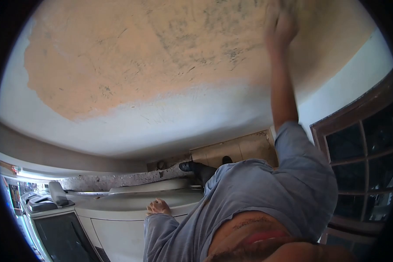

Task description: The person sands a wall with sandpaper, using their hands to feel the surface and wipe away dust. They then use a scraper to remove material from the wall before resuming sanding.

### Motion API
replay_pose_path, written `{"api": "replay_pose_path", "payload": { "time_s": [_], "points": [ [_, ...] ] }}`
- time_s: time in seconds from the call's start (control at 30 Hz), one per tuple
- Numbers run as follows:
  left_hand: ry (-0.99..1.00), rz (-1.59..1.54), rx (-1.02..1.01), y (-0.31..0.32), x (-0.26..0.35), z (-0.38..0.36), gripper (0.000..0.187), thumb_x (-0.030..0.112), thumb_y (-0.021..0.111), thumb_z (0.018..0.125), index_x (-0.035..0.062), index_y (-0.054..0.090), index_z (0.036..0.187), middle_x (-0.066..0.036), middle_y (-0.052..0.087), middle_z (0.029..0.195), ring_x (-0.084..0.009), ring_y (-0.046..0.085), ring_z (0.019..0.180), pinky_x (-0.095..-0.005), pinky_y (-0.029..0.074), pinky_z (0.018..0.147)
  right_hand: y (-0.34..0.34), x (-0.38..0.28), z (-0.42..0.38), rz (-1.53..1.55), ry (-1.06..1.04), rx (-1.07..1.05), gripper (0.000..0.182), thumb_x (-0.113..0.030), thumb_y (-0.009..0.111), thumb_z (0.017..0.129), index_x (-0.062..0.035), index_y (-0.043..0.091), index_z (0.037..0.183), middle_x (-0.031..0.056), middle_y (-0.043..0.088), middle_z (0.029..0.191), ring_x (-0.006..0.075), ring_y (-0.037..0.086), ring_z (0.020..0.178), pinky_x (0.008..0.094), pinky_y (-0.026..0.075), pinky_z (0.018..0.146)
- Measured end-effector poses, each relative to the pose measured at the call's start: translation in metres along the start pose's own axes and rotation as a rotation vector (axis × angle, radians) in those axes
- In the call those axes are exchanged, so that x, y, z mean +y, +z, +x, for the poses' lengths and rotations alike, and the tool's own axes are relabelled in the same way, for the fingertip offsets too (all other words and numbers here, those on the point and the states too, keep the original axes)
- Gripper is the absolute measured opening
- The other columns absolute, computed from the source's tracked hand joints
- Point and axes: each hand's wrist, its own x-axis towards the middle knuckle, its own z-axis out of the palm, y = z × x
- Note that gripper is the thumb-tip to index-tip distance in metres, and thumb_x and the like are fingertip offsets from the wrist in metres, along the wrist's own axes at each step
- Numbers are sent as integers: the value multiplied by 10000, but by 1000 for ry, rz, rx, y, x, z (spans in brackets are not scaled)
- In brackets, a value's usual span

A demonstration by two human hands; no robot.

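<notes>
hands: right hand (pixel 280 22) is raised at full arm's reach and laid against the peach wall patch (pixel 131 61), fingers pointing up and close together. it is blurred, so i cannot tell whether it presses bare or grips something against the surface. left hand (pixel 159 206) is low, knuckles up, fingers loosely bent, resting on the top of a white cabinet (pixel 131 209). nothing seen in it.

wall: the peach patch fills most of the upper view, with a ragged edge on its left and lower sides. dark scuffs and fine cracks are scattered across it, densest just left of the right hand. a white band (pixel 183 120) runs below the patch and up the right side. the right hand touches the patch near its top right part, well apart from the white band.

person: grey shirt (pixel 266 187), short sleeve on the raised arm, longer sleeve down to the left wrist. dark shoes (pixel 195 168) show beyond the shirt, beside a pale panel (pixel 238 150) at the foot of the wall.

surroundings: a dark wood-framed window (pixel 362 153) with many panes is on the right. a dark screen (pixel 61 238) sits at lower left, just beside the white cabinet, with a grey object (pixel 56 193) above it. a rough grey ledge (pixel 113 180) runs along the wall behind the cabinet.
</notes>
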Motion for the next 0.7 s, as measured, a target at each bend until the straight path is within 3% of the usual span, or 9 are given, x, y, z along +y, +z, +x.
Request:
{"api": "replay_pose_path", "payload": {
  "time_s": [0.07,0.13,0.17,0.27,0.3,0.4,0.53,0.6,0.7],
  "points": [
    [-5,3,-32,6,-3,2,462,435,419,933,103,716,1055,-39,620,1245,-251,441,1260,-507,197,1125,-8,5,63,-65,14,108,265,-203,479,937,-1,615,832,227,623,834,414,566,785,510,402,708],
    [1,5,-51,4,-1,4,471,430,405,938,98,708,1079,-44,612,1259,-259,434,1271,-510,196,1126,-13,-14,86,-31,-166,136,452,-222,372,1008,21,479,1373,191,396,1485,333,300,1419,429,147,1189],
    [-4,17,-77,6,-2,4,481,425,391,942,93,699,1103,-50,604,1272,-267,427,1282,-513,194,1127,-10,0,59,-66,-162,95,343,-207,418,976,15,564,1192,221,518,1259,377,445,1202,463,290,1020],
    [6,2,-123,-7,-4,0,475,422,391,943,107,682,1147,-70,588,1291,-272,416,1306,-516,223,1121,4,27,-85,26,-200,43,469,-197,449,961,33,475,1368,246,371,1480,433,290,1402,509,211,1149],
    [11,11,-170,-14,-2,0,475,425,394,941,114,677,1162,-76,585,1294,-273,413,1311,-515,234,1118,17,41,-156,45,-53,35,381,-199,426,968,20,620,1213,274,459,1401,492,330,1359,563,182,1144],
    [-20,-13,-87,-8,0,0,445,421,421,937,118,707,1094,-70,601,1271,-270,425,1301,-497,222,1139,0,50,-272,243,189,-97,453,-241,422,986,26,519,1339,284,380,1457,479,260,1399,553,154,1148],
    [-30,-89,-84,-18,2,-15,404,388,448,940,109,725,1034,-66,625,1232,-264,429,1296,-499,171,1167,10,82,-147,134,54,114,494,-293,383,1007,14,477,1382,261,376,1471,455,255,1409,532,149,1152],
    [-37,-95,-71,-28,5,-13,413,390,444,944,101,722,1041,-56,623,1242,-253,415,1311,-499,163,1168,-11,94,-39,-21,-31,225,422,-256,476,984,32,575,1277,242,549,1321,360,493,1277,413,358,1073],
    [-39,-35,-65,5,-8,6,423,397,439,947,98,721,1049,-51,620,1248,-248,402,1328,-499,169,1162,-47,100,75,170,57,248,428,-250,469,973,46,576,1263,215,567,1316,312,526,1249,367,361,1067]
  ]
}}
